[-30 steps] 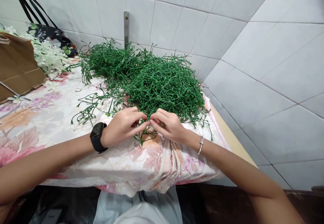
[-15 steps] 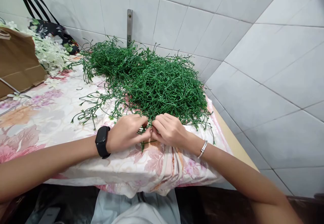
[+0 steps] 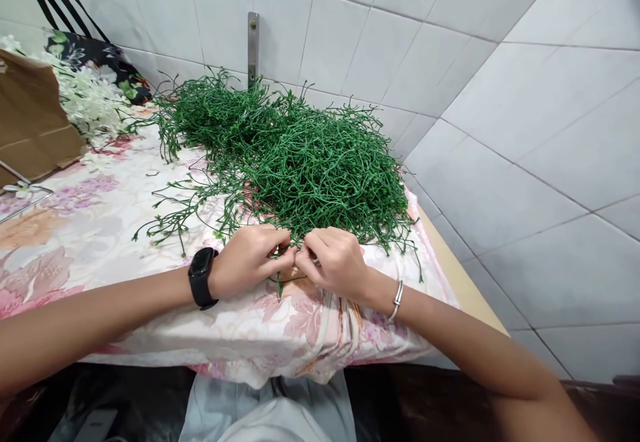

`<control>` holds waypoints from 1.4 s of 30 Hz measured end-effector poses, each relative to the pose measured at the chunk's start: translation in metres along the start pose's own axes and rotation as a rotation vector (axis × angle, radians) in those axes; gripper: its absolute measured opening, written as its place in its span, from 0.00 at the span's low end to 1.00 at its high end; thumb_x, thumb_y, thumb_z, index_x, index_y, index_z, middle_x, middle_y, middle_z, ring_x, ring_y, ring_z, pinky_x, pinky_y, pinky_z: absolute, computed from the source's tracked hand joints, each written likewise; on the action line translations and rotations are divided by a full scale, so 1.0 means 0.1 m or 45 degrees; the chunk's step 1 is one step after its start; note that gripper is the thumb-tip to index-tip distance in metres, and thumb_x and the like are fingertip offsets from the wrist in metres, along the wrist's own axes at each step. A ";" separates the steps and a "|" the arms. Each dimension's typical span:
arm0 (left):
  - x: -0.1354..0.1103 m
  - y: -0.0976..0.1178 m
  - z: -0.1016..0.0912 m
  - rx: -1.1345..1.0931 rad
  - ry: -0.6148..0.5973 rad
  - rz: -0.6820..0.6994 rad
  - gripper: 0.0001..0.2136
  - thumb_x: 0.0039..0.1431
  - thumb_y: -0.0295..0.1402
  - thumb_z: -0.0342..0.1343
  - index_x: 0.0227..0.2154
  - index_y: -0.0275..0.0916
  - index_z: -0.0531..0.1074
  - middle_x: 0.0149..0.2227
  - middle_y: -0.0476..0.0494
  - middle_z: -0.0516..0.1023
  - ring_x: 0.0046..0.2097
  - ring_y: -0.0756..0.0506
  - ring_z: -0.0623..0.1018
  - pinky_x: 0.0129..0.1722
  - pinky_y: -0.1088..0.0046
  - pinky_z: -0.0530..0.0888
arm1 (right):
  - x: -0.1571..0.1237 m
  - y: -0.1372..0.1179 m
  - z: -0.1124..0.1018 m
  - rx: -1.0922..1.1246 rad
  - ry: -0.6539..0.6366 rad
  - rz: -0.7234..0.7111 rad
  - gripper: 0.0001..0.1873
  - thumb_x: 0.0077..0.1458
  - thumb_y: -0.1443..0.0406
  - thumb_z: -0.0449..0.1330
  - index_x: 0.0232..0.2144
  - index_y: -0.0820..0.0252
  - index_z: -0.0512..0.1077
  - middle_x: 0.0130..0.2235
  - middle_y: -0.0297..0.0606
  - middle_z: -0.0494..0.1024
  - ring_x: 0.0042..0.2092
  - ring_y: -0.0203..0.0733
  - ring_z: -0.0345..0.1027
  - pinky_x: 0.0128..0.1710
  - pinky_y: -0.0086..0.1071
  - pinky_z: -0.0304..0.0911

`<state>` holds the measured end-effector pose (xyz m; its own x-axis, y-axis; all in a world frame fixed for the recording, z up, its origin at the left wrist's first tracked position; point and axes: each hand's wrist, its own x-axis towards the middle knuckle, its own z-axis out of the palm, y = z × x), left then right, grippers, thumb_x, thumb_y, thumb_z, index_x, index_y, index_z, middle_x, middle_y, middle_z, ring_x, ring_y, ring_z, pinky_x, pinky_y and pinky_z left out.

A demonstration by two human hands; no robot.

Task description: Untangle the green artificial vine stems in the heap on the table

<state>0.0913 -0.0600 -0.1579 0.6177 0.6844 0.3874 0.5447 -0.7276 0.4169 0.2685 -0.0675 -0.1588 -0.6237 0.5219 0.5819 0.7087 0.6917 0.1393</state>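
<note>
Just in front of a big heap of thin green plastic stems (image 3: 325, 169), my two hands meet with fingertips touching or nearly so. My left hand (image 3: 255, 259), below a black wristband, is closed in a pinch on a green stem (image 3: 279, 285) whose end pokes out underneath. Beside it my right hand (image 3: 335, 262) pinches at the same spot; a bit of stem shows below its fingers, and the exact grip is hidden. A looser sprig of green stems (image 3: 175, 212) lies to the left of the heap.
A flowered cloth (image 3: 115, 255) covers the table. At the left are a brown cardboard box (image 3: 37, 119), white artificial flowers (image 3: 93, 102) and a black floral bag (image 3: 95, 59). Tiled wall (image 3: 540, 162) closes off the back and right; a metal bracket (image 3: 253, 45) is fixed to it.
My hands stay together at the same place, still pinching; the right fingers have shifted slightly. The whole view has moved a little, so the scene sits slightly further left.
</note>
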 end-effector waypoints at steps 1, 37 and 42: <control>0.00 0.00 0.01 0.015 -0.005 -0.001 0.11 0.57 0.33 0.45 0.21 0.35 0.62 0.20 0.51 0.60 0.24 0.53 0.61 0.25 0.77 0.57 | 0.00 -0.02 0.00 -0.017 0.012 0.006 0.12 0.50 0.68 0.48 0.17 0.62 0.61 0.18 0.31 0.62 0.22 0.31 0.52 0.24 0.28 0.47; 0.00 0.02 -0.09 -0.561 -0.031 -0.083 0.11 0.52 0.29 0.51 0.40 0.38 0.66 0.39 0.45 0.71 0.41 0.49 0.70 0.41 0.72 0.67 | -0.01 0.27 0.06 0.230 0.099 -0.334 0.07 0.49 0.68 0.54 0.34 0.60 0.63 0.33 0.37 0.70 0.36 0.35 0.63 0.37 0.33 0.58; 0.01 -0.01 -0.07 -0.502 0.019 -0.036 0.12 0.52 0.30 0.51 0.41 0.38 0.64 0.38 0.45 0.71 0.40 0.49 0.70 0.41 0.71 0.67 | -0.01 0.26 0.05 0.089 0.115 -0.367 0.03 0.50 0.68 0.53 0.31 0.60 0.63 0.31 0.36 0.70 0.35 0.35 0.62 0.37 0.33 0.58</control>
<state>0.0877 -0.0584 -0.1521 0.5955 0.7064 0.3824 0.2999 -0.6372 0.7100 0.2861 -0.0479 -0.1595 -0.7615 0.2547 0.5960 0.4803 0.8392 0.2551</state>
